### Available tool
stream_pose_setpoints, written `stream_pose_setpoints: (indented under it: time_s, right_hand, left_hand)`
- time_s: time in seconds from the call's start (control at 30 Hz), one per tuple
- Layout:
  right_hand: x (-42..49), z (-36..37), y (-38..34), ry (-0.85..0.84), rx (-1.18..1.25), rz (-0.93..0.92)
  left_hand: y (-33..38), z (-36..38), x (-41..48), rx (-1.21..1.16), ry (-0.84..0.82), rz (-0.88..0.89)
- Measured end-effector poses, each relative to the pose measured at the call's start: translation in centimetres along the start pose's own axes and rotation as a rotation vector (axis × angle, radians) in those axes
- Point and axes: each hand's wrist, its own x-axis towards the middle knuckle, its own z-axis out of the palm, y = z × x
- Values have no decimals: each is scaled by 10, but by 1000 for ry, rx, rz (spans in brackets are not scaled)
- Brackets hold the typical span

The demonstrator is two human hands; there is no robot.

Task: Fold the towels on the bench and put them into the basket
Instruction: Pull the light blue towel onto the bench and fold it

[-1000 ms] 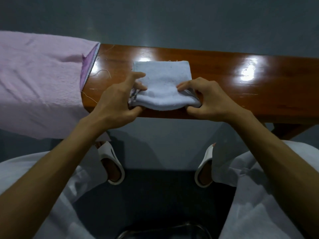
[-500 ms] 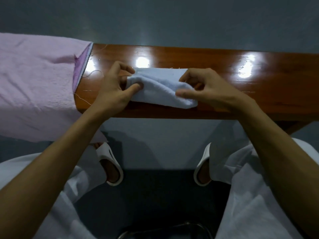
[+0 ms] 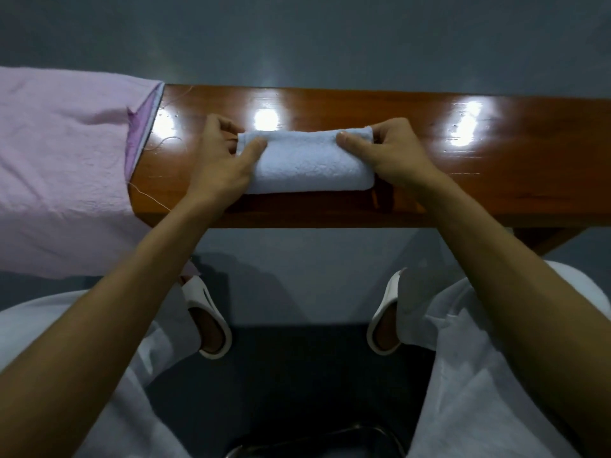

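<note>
Folded over since a moment ago, the white towel (image 3: pixel 307 166) now lies narrower at mid-frame on the counter (image 3: pixel 496 193), left hand (image 3: pixel 221 160) and right hand (image 3: pixel 386 153) pinching its ends. It looks soft, light and floppy, so it is best gripped at both ends.

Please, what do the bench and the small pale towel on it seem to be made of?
The bench looks like wood with glossy varnish: reddish-brown grain, bright light reflections. The pale towel seems terry cloth, probably cotton: nubby, matte surface.

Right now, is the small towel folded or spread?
Folded: the towel is a thick bundle; left hand and right hand pinch its ends.
</note>
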Motion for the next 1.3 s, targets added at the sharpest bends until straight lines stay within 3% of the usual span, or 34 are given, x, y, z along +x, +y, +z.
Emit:
stream_pose_setpoints:
  time_s: [0.13, 0.3, 0.6, 0.77, 0.87, 0.97, 1.03, 1.13, 1.3]
  right_hand:
    - [10, 12, 0, 106, -60, 91]
    - [23, 18, 3, 165, -98, 142]
    - [21, 22, 14, 367, -275, 70]
    - [19, 25, 12, 408, -393, 9]
    - [13, 27, 12, 555, -464, -98]
    - [6, 29, 9, 638, -380, -412]
    - [2, 32, 8, 587, -404, -588]
    - [-4, 41, 14, 403, -446, -679]
    - [-9, 48, 33, 253, -529, -465]
  left_hand:
    - [3, 6, 2, 74, 90, -7]
    - [3, 12, 4, 193, 243, 144]
    - [7, 20, -7, 474, 410, 361]
    - [12, 37, -22, 701, 179, 670]
    - [4, 45, -24, 704, 92, 605]
    - [-1, 45, -20, 728, 31, 536]
    - [0, 43, -18, 735, -14, 487]
    - [-1, 42, -16, 733, -50, 440]
    - [-3, 37, -19, 733, -42, 394]
